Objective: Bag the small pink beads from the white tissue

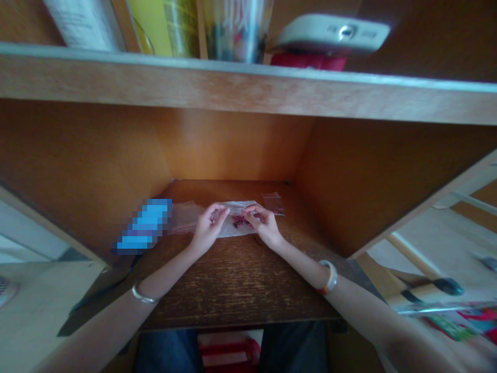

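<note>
Both hands meet over the worn brown desk top, above a white sheet or bag [229,231] with small dark red pieces [239,221] on it. My left hand [212,223] has thumb and fingertips pinched on the edge of a small clear plastic bag [235,211]. From the other side my right hand [263,221] pinches the same bag. Its outline is faint, and I cannot tell whether the red pieces are inside it. To the right lies another small clear bag [273,203] with dark red contents. Left of my left hand, clear plastic bags [185,216] lie flat.
A blurred-out blue-screened device [145,225] leans at the desk's left, with a dark cable near it. Wooden side walls flank the desk [233,280]. A shelf [248,88] crosses above, holding containers and a white device [334,33]. A ladder-like frame stands at right.
</note>
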The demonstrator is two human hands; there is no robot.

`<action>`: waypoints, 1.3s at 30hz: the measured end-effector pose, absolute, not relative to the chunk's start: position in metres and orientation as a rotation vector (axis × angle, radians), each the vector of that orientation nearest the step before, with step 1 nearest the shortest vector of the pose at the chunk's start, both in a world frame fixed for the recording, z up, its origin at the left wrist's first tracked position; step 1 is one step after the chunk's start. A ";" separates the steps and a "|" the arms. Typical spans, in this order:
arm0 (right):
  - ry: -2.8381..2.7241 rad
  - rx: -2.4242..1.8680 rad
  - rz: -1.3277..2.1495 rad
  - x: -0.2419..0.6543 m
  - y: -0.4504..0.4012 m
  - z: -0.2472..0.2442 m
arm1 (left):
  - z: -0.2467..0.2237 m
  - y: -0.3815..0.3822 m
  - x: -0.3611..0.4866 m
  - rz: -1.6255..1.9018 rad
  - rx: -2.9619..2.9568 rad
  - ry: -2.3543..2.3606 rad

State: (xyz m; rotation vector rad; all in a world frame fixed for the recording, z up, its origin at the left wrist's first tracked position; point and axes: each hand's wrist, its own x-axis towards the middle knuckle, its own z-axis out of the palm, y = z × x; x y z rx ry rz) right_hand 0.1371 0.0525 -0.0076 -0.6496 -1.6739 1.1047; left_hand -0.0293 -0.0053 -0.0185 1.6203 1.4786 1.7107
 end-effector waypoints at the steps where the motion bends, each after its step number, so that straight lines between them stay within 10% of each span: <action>1: -1.675 -0.645 1.110 0.137 0.052 -0.007 | -0.019 -0.005 -0.030 1.708 1.625 1.481; 39: -1.684 -0.634 1.100 0.136 0.054 -0.012 | -0.013 -0.009 -0.029 1.709 1.653 1.561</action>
